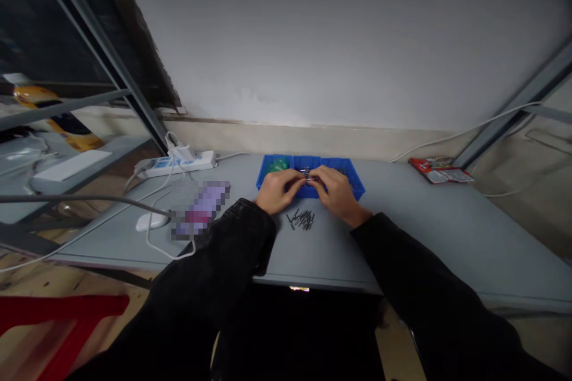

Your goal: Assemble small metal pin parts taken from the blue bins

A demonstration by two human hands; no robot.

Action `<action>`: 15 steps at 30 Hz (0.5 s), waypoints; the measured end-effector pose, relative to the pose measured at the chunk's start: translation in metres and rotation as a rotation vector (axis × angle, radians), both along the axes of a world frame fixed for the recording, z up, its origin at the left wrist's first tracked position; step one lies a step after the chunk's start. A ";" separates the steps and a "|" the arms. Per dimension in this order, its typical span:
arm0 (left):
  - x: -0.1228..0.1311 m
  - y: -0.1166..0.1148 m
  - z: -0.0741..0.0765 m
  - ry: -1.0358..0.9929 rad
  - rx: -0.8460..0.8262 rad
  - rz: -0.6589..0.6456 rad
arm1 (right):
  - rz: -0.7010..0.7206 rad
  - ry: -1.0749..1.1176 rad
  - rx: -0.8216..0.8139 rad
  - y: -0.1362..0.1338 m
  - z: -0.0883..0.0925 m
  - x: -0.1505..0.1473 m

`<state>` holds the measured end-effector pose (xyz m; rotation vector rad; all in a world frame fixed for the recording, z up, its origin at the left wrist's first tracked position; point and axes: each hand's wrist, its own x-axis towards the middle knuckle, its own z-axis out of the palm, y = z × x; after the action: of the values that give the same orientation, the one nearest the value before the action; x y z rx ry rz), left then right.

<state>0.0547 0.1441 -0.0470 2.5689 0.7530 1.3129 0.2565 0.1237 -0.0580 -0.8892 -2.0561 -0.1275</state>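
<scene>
My left hand [279,190] and my right hand [335,189] meet over the front of a row of blue bins [356,181]. The fingers of both are pinched together around a small thin metal piece [311,178], mostly hidden by the fingertips. Green pieces [278,163] lie in the left bin. Small metal pieces [304,169] show in the middle bin, while my right hand partly covers what is in the right one. On the tabletop just below my hands is a loose pile of short, dark metal pins [302,219].
To the left are a white power strip [203,161] with cables, a phone-like blurred slab [203,209] and a white charger-like block [152,221]. A red packet [440,171] lies at the right near the metal frame. A red stool [62,315] stands lower left.
</scene>
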 end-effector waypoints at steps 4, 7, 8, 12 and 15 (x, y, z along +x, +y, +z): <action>0.000 0.001 -0.001 0.006 0.006 0.005 | 0.010 0.020 0.022 0.000 0.001 -0.001; 0.000 0.001 -0.001 0.007 0.015 0.009 | -0.035 -0.014 0.065 0.000 0.002 -0.001; 0.000 0.001 -0.001 0.006 0.018 0.010 | -0.055 -0.031 0.082 0.001 0.002 -0.001; 0.000 0.001 0.001 -0.001 0.012 0.012 | -0.106 -0.062 0.118 0.002 0.003 0.000; 0.000 0.001 0.001 0.000 0.005 0.022 | -0.124 -0.044 0.150 0.002 0.004 0.001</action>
<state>0.0546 0.1448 -0.0460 2.5716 0.7821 1.3223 0.2571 0.1254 -0.0544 -0.9265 -2.0024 -0.3674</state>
